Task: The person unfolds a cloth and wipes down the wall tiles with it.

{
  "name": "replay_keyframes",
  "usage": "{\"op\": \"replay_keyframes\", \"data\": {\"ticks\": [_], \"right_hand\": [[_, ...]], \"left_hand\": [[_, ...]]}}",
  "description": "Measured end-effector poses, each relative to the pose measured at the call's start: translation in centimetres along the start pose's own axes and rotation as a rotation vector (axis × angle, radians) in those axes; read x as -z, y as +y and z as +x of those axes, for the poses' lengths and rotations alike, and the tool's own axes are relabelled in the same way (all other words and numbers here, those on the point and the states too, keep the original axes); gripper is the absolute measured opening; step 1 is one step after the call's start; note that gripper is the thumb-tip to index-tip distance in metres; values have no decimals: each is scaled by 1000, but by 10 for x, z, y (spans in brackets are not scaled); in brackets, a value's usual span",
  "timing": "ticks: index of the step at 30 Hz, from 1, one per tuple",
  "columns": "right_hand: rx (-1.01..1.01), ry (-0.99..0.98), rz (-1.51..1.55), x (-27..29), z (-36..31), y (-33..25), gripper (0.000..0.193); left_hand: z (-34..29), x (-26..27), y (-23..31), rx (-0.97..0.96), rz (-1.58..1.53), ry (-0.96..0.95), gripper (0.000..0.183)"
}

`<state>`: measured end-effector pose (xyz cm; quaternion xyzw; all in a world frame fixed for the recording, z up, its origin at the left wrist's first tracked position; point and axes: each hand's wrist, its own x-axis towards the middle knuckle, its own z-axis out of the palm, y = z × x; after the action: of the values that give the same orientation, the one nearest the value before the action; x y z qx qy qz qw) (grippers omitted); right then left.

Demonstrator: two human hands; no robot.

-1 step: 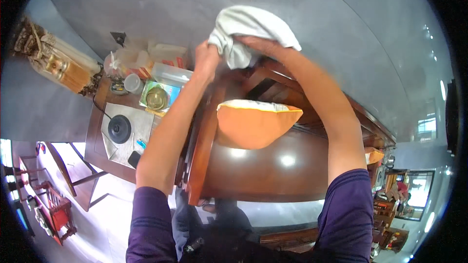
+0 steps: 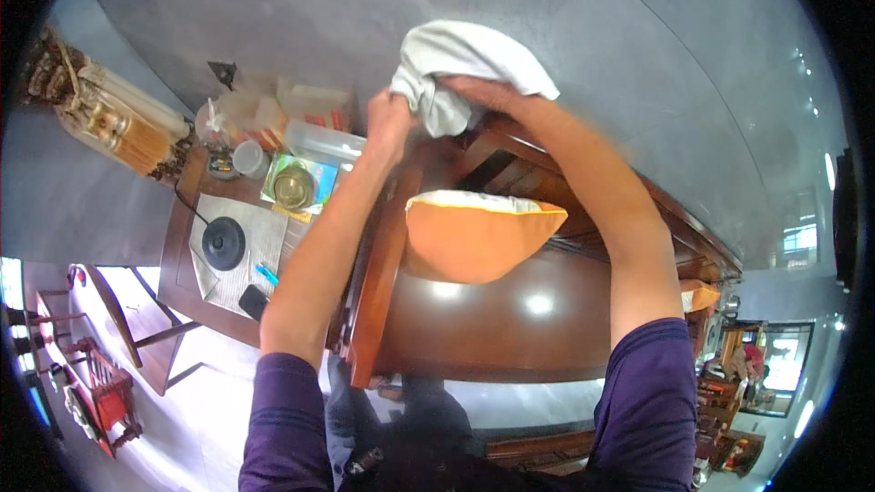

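Note:
A white cloth (image 2: 474,44) is bunched and draped between my two hands, in front of the grey wall. My left hand (image 2: 390,114) is closed in a fist round its gathered left end. The right hand (image 2: 492,97) grips the cloth farther right, with its fingers mostly hidden in the folds. One loose fold hangs down between the hands, and another part arches over the right hand. Below them an orange cushion (image 2: 483,235) with a white top and yellow piping rests on a dark wooden bench (image 2: 510,328).
At left, a wooden side table (image 2: 173,251) bears a round black base (image 2: 223,243), a glass bowl (image 2: 293,187), a phone (image 2: 253,302), a plastic tub (image 2: 250,159) and bags (image 2: 241,118). The bench's wooden armrest (image 2: 374,310) stands beside it. Wooden furniture (image 2: 729,401) stands far right.
Both hands and the cloth have come slightly lower, toward me. My left forearm has shifted a little right, showing more of the phone. The grip looks the same.

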<state>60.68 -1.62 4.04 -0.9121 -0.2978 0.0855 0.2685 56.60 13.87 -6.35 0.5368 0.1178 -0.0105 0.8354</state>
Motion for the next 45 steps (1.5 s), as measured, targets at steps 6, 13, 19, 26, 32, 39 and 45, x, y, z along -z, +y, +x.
{"op": "replay_keyframes", "data": {"ticks": [6,13,19,26,32,39,45], "right_hand": [[190,241,-20,-48,-9,81,57],[123,205,-65,-28,-21,37,52],[-74,483,465,54,-38,37,50],[283,723,-603,87,40,-29,48],[372,679,-654,9,146,-116,51],[396,336,97,-75,134,-40,68],[83,101,-94,-105,60,-9,58]], "left_hand": [[12,-2,-100,183,-383,0,28],[-9,-22,-70,129,-513,56,28],[-57,-106,68,-525,58,-30,38],[-31,-66,191,-789,85,-90,34],[27,56,184,-429,-165,202,42],[44,100,62,-163,31,341,49],[28,74,-75,153,-465,218,34]]}}
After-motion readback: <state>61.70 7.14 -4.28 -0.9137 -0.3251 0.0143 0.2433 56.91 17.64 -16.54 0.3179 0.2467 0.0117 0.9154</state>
